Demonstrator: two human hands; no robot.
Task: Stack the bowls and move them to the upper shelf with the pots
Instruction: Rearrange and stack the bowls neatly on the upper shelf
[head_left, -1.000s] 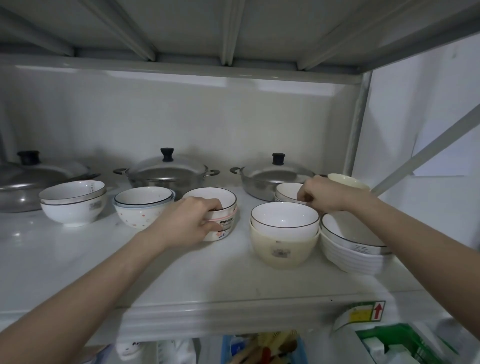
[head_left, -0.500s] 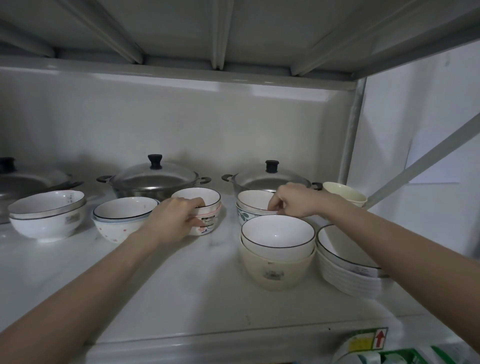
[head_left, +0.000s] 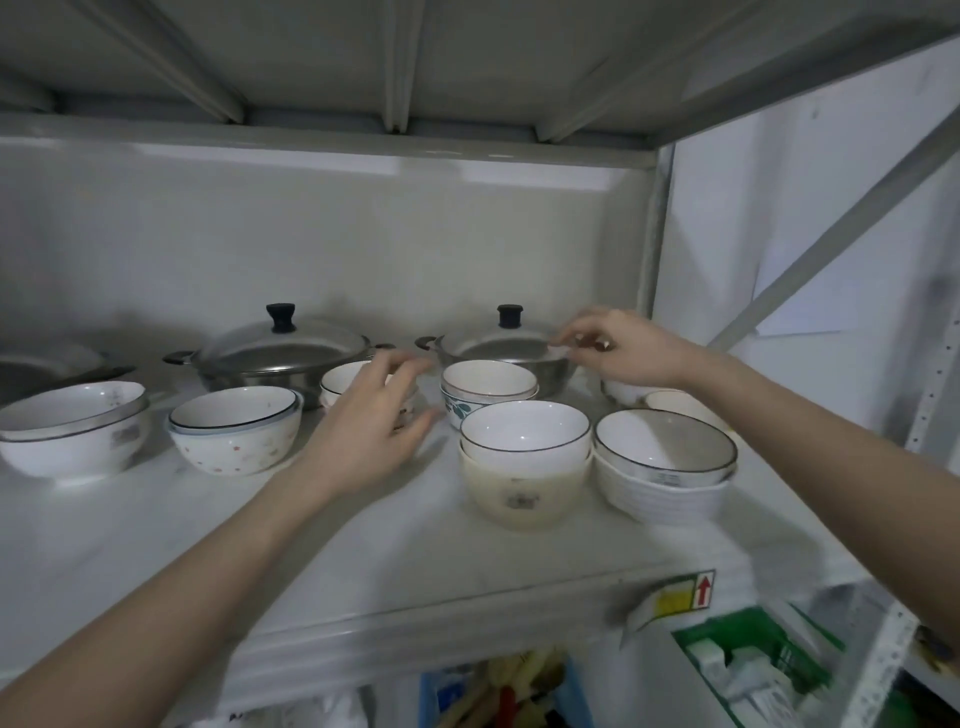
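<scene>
Bowls stand in small stacks on the white upper shelf (head_left: 363, 545), in front of the lidded pots. The landmark for all positions below is the cream bowl stack (head_left: 524, 467), a white dark-rimmed bowl nested in a cream bowl, standing right of the shelf's centre.

Largest items first. The left steel pot (head_left: 283, 358), with a black lid knob, stands behind and to the left of the landmark. The right steel pot (head_left: 501, 348), also with a black knob, stands directly behind it. A third pot (head_left: 47, 364) is partly in view far to the left, at the frame edge.

The ribbed white stack (head_left: 665, 467), topped by a grey-lined bowl, stands just beside the landmark on its right. The far-left bowl stack (head_left: 72, 431) stands well apart to the left. The speckled bowl stack (head_left: 236, 434) stands between that stack and the landmark. The leaf-pattern stack (head_left: 488, 389) stands just behind the landmark. A white bowl stack (head_left: 348, 379) stands behind and left, partly hidden by the left hand.

The left hand (head_left: 371, 421) hovers over that hidden stack with fingers spread and relaxed, grasping nothing. The right hand (head_left: 618, 345) is behind and right of the landmark; its fingertips (head_left: 563, 340) are pinched together at the rim area of the right pot, and whether they hold anything cannot be told because of blur.
</scene>
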